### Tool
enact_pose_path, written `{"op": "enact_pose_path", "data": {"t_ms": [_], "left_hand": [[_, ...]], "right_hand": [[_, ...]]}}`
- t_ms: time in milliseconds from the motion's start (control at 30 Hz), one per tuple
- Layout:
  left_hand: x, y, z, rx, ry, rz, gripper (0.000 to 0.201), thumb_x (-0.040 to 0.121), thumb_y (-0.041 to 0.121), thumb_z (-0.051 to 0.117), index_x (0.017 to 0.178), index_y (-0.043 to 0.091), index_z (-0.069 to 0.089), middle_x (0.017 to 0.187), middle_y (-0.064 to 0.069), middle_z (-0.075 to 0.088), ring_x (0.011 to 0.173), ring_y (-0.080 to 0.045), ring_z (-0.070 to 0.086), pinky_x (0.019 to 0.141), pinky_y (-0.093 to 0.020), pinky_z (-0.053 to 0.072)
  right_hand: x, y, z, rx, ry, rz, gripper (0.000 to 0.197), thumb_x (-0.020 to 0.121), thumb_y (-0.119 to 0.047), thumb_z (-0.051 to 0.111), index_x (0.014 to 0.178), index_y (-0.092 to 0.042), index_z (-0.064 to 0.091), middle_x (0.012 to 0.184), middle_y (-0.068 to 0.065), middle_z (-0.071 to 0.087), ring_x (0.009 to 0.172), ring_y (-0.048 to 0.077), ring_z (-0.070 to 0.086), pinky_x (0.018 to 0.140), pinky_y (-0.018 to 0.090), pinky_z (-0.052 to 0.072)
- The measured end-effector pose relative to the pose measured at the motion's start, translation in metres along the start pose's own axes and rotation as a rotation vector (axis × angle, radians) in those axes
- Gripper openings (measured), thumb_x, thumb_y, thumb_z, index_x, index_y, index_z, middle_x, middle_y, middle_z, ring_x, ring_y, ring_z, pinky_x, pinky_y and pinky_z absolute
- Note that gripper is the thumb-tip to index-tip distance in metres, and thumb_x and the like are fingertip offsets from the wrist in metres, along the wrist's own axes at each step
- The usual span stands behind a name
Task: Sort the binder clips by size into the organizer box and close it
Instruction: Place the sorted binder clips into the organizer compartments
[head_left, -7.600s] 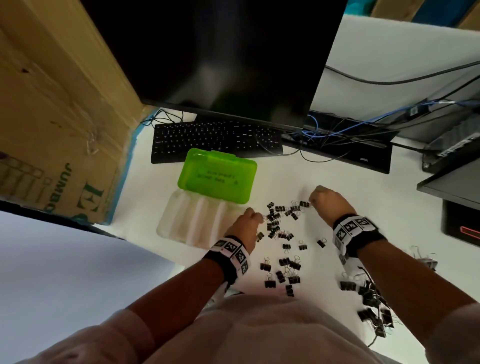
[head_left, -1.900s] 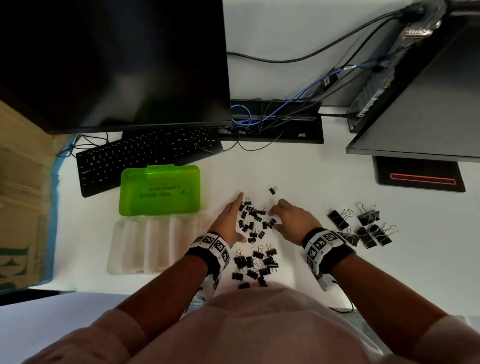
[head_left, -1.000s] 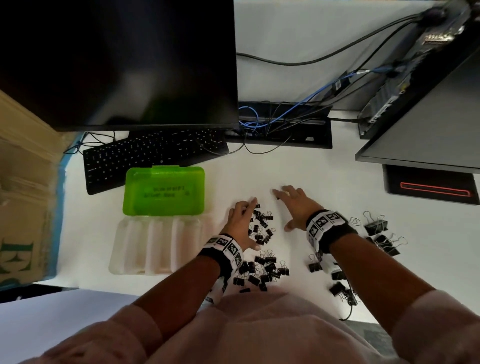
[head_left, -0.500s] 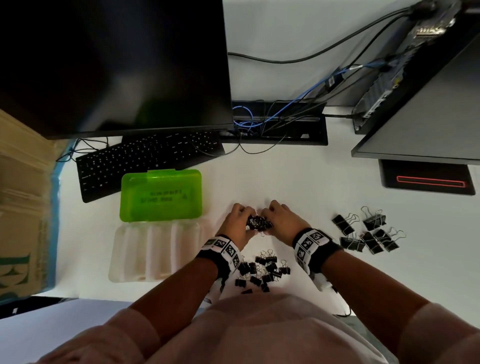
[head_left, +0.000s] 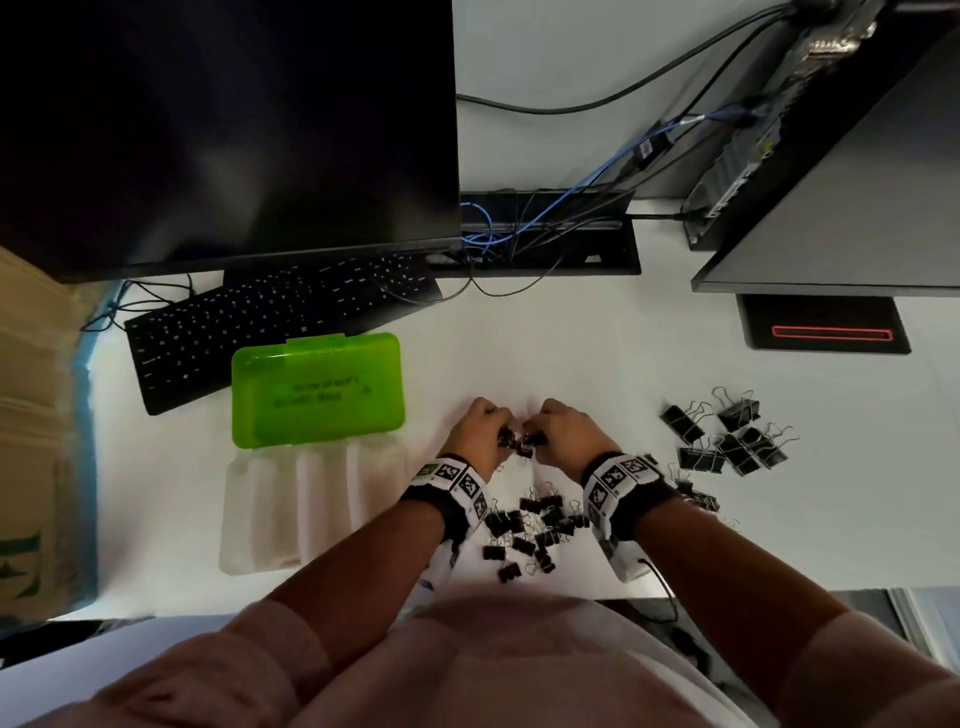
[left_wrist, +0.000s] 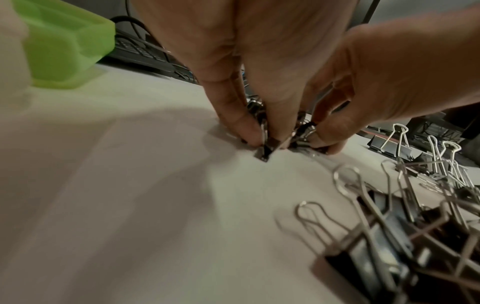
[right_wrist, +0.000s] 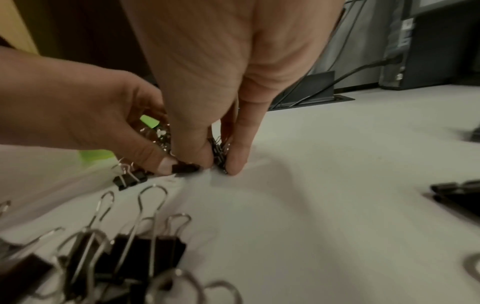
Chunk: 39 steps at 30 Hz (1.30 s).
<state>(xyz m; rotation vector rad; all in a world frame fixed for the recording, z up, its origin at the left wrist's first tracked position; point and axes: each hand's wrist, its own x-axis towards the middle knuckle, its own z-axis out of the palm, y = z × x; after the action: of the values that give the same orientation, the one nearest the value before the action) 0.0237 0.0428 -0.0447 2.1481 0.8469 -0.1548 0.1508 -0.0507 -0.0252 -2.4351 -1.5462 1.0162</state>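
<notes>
The organizer box lies open at the left: its green lid (head_left: 317, 389) is folded back beyond the clear compartment tray (head_left: 291, 499). My left hand (head_left: 483, 428) and right hand (head_left: 561, 428) meet knuckle to knuckle on the white desk, fingers curled down. Together they pinch a bunch of small black binder clips (head_left: 519, 444). In the left wrist view my left fingertips (left_wrist: 249, 133) squeeze the small clips (left_wrist: 265, 150) against the desk. In the right wrist view the right hand (right_wrist: 218, 160) grips its clips (right_wrist: 219, 152). More small clips (head_left: 530, 525) lie loose between my wrists.
Large binder clips (head_left: 727, 436) sit in a group to the right, with a few more (head_left: 696, 501) half hidden by my right wrist. A black keyboard (head_left: 270, 317) and monitor (head_left: 228, 130) stand behind the box. Cables (head_left: 519, 234) and a dark shelf (head_left: 831, 208) fill the back right.
A second ago both hands lay spread around the scattered small clips. They have since drawn together and closed on a gathered bunch, and have barely moved in the last half second.
</notes>
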Motion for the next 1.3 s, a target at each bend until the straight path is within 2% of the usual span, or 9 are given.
{"op": "enact_pose_path", "data": {"t_ms": [267, 367, 533, 733, 800, 933, 1067, 1233, 1300], "left_hand": [[-0.004, -0.004, -0.012, 0.006, 0.03, -0.017, 0.029, 0.077, 0.013, 0.071, 0.106, 0.015, 0.066, 0.108, -0.012, 0.057, 0.101, -0.027, 0.056, 0.09, -0.029, 0.046], [-0.008, 0.004, -0.016, -0.009, 0.057, -0.011, 0.028, 0.076, 0.014, 0.072, 0.103, 0.016, 0.067, 0.106, -0.012, 0.059, 0.1, -0.027, 0.057, 0.09, -0.029, 0.047], [-0.02, 0.017, -0.023, -0.038, 0.144, -0.019, 0.027, 0.076, 0.017, 0.074, 0.102, 0.018, 0.067, 0.106, -0.01, 0.061, 0.099, -0.024, 0.057, 0.09, -0.029, 0.047], [-0.036, 0.03, -0.027, -0.091, 0.267, -0.067, 0.027, 0.073, 0.018, 0.077, 0.098, 0.018, 0.068, 0.103, -0.009, 0.063, 0.091, -0.021, 0.058, 0.084, -0.024, 0.044], [-0.041, 0.035, -0.029, -0.103, 0.294, -0.068, 0.026, 0.073, 0.019, 0.077, 0.098, 0.019, 0.068, 0.103, -0.006, 0.062, 0.086, -0.015, 0.055, 0.083, -0.022, 0.044], [-0.054, 0.035, -0.036, -0.123, 0.343, -0.075, 0.026, 0.073, 0.021, 0.077, 0.098, 0.022, 0.068, 0.103, -0.006, 0.063, 0.085, -0.016, 0.057, 0.08, -0.019, 0.042], [-0.075, 0.025, -0.06, -0.165, 0.449, -0.055, 0.025, 0.074, 0.016, 0.076, 0.098, 0.017, 0.068, 0.102, -0.008, 0.064, 0.076, -0.011, 0.051, 0.074, -0.016, 0.04], [-0.118, -0.015, -0.1, -0.229, 0.561, -0.102, 0.024, 0.071, 0.012, 0.078, 0.093, 0.014, 0.07, 0.1, -0.011, 0.065, 0.079, -0.022, 0.059, 0.079, -0.031, 0.051], [-0.137, -0.04, -0.114, -0.242, 0.6, -0.163, 0.024, 0.071, 0.014, 0.078, 0.094, 0.015, 0.07, 0.101, -0.01, 0.066, 0.077, -0.018, 0.058, 0.077, -0.025, 0.049]], "right_hand": [[-0.008, 0.012, -0.011, 0.178, 0.131, 0.104, 0.031, 0.073, -0.01, 0.071, 0.104, -0.011, 0.07, 0.11, 0.009, 0.064, 0.096, 0.028, 0.062, 0.085, 0.035, 0.051], [-0.014, 0.016, -0.015, 0.223, 0.168, 0.076, 0.03, 0.071, -0.008, 0.072, 0.101, -0.012, 0.072, 0.105, 0.009, 0.065, 0.091, 0.027, 0.063, 0.082, 0.034, 0.052], [-0.019, 0.027, -0.024, 0.293, 0.188, 0.029, 0.026, 0.071, -0.01, 0.074, 0.097, -0.012, 0.072, 0.094, 0.005, 0.067, 0.084, 0.022, 0.064, 0.071, 0.021, 0.043], [-0.028, 0.018, -0.044, 0.307, 0.204, -0.059, 0.025, 0.072, -0.013, 0.075, 0.096, -0.013, 0.073, 0.092, 0.006, 0.07, 0.084, 0.02, 0.064, 0.079, 0.03, 0.052], [-0.028, 0.011, -0.051, 0.338, 0.221, -0.093, 0.024, 0.071, -0.012, 0.076, 0.095, -0.012, 0.073, 0.092, 0.006, 0.07, 0.081, 0.018, 0.064, 0.078, 0.026, 0.052], [-0.027, -0.011, -0.06, 0.369, 0.248, -0.133, 0.023, 0.071, -0.011, 0.077, 0.094, -0.011, 0.073, 0.089, 0.002, 0.071, 0.073, 0.011, 0.063, 0.065, 0.003, 0.044], [-0.021, -0.048, -0.072, 0.391, 0.251, -0.196, 0.022, 0.072, -0.011, 0.075, 0.094, -0.013, 0.074, 0.087, 0.002, 0.07, 0.074, 0.016, 0.066, 0.07, 0.02, 0.054], [-0.01, -0.115, -0.069, 0.34, 0.279, -0.318, 0.022, 0.071, -0.01, 0.076, 0.093, -0.012, 0.075, 0.086, 0.005, 0.071, 0.074, 0.016, 0.063, 0.074, 0.014, 0.045], [-0.006, -0.145, -0.058, 0.3, 0.244, -0.372, 0.022, 0.071, -0.014, 0.077, 0.093, -0.012, 0.075, 0.085, 0.004, 0.069, 0.073, 0.016, 0.063, 0.069, 0.011, 0.043]]}}
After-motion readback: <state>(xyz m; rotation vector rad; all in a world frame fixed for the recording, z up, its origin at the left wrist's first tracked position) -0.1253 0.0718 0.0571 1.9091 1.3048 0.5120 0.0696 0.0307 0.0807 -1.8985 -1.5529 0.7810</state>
